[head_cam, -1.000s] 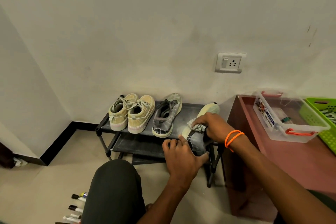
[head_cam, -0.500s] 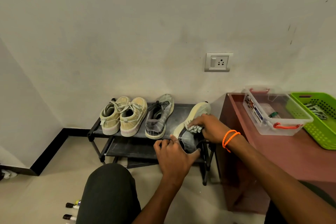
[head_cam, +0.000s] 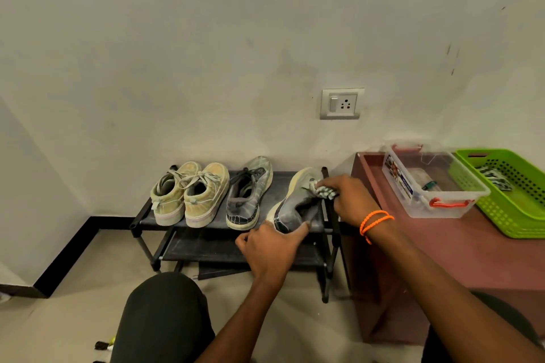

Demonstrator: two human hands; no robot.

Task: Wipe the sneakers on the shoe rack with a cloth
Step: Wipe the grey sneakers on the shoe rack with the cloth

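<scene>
A low black shoe rack (head_cam: 147, 219) stands against the wall. On its top shelf sit a pair of yellowish sneakers (head_cam: 188, 193) at the left and a grey sneaker (head_cam: 249, 191) in the middle. A second grey sneaker (head_cam: 295, 203) lies tilted on its side at the right end. My left hand (head_cam: 272, 247) holds its heel, thumb against the collar. My right hand (head_cam: 351, 197), with orange bands at the wrist, grips a bunched patterned cloth (head_cam: 323, 190) and presses it on the sneaker's upper near the laces.
A reddish-brown table (head_cam: 472, 259) stands right of the rack, carrying a clear plastic box (head_cam: 427, 183) and a green basket (head_cam: 513, 194). A wall socket (head_cam: 342, 103) is above. My dark-clad knee (head_cam: 165, 318) is in front. Markers (head_cam: 101, 345) lie on the floor at the lower left.
My right hand with the cloth has slid from the sneaker's middle towards its toe end. The left hand keeps hold of the heel. The camera view has shifted slightly.
</scene>
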